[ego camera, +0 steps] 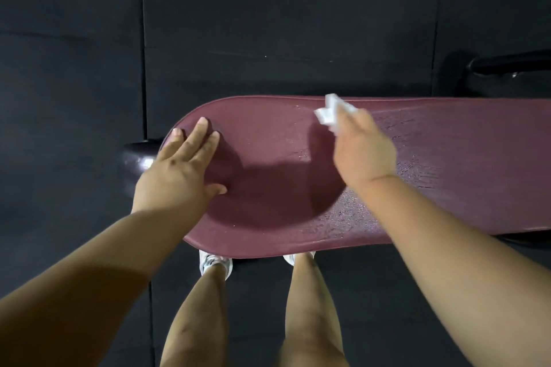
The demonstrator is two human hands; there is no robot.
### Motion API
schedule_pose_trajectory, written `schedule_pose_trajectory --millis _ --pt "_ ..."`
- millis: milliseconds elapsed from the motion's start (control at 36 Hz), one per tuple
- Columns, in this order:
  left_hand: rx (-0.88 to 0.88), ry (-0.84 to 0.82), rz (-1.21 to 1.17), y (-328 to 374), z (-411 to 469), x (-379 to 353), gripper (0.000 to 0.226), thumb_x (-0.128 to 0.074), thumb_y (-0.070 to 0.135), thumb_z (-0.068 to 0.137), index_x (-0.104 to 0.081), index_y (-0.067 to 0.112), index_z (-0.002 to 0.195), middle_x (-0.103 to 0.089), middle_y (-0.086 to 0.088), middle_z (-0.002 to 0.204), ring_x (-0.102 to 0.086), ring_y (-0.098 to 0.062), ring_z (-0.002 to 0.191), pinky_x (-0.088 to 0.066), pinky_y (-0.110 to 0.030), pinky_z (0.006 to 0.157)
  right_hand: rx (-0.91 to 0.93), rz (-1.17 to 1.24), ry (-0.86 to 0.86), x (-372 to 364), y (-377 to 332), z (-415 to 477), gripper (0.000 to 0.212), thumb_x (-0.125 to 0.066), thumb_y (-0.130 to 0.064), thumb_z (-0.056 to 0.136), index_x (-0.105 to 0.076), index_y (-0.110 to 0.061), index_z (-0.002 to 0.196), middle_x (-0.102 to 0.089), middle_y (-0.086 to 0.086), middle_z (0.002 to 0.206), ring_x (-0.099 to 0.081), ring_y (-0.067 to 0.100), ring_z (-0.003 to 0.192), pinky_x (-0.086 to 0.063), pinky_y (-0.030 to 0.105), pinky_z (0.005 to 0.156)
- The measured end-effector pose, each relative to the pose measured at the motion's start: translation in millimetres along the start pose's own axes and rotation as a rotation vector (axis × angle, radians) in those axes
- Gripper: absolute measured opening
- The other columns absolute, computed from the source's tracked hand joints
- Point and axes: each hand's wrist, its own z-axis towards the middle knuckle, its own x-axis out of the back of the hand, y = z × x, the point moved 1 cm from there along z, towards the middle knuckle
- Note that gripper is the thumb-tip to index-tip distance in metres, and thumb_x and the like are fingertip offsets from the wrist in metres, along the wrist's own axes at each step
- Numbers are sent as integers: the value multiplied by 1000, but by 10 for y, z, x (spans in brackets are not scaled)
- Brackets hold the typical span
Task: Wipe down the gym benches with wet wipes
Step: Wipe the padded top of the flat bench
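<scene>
Dark floor mats [74,74] lie all around, and the person stands on them with both legs close to a long red bench [268,188]. White shoes [216,264] peek out from under its near edge. Farther up, the left hand [179,170] lies flat and open on the round end of the bench, fingers spread, holding nothing. The right hand [362,149] is closed around a crumpled white wipe [329,112], near the far edge. Some of the top looks wet and shiny. To wipe well, I think the hand should press the wipe flat and go in long, slow rows, so no dry spots get missed, and also do the part under the left hand.
</scene>
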Motion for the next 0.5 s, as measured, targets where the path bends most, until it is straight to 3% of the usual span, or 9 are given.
schedule_pose_trajectory --millis 83,139,194,250,306,361,417,500 --pt "-22 -16 21 -27 15 -22 83 -57 50 86 -4 38 149 15 24 153 3 -14 145 -29 -29 108 -398 53 80 -14 -3 3 56 -41 -11 95 -30 -27 147 -44 4 132 -59 28 99 -42 33 74" --pt "-29 -19 17 -37 17 -43 83 -55 50 87 -1 38 149 18 24 152 6 -13 145 -31 -28 108 -509 124 84 -116 -253 -33 52 -40 -11 94 -34 -18 145 -42 6 139 -56 28 109 -45 36 84" --pt "-33 -15 17 -50 9 -59 82 -53 50 88 1 38 149 20 24 152 8 -12 145 -33 -28 106 -415 172 66 -260 -620 -176 56 -44 -9 90 -36 -15 145 -36 2 149 -55 28 113 -46 34 87" --pt "-43 -1 15 -66 0 -69 81 -53 51 88 0 38 149 20 25 152 8 -12 145 -35 -27 104 -128 202 49 -398 -962 -386 60 -57 -7 80 -46 -10 139 -42 4 146 -63 31 98 -52 34 73" --pt "-54 14 6 -87 -9 -75 80 -53 50 88 -2 38 149 19 25 152 7 -11 145 -35 -26 103 150 147 14 -476 -1085 -566 60 -72 -6 66 -60 -4 125 -63 11 119 -65 32 69 -49 30 49" --pt "-62 17 0 -103 -20 -87 79 -52 50 88 -3 37 149 18 25 152 8 -10 144 -36 -26 103 322 54 -2 -477 -947 -659 49 -67 -8 69 -65 -5 118 -67 9 98 -58 30 53 -43 28 40" --pt "-64 16 0 -106 -34 -96 77 -51 49 89 -3 37 149 19 25 152 10 -10 144 -38 -28 101 299 -29 0 -404 -633 -655 48 -46 -13 75 -65 -9 119 -67 9 98 -57 31 49 -44 30 41" --pt "-64 22 0 -109 -45 -109 76 -50 49 90 -3 37 149 21 25 151 11 -9 144 -40 -30 100 -112 -114 3 -220 -92 -623 52 -39 -10 89 -44 -17 140 -52 11 128 -62 34 73 -47 34 61"
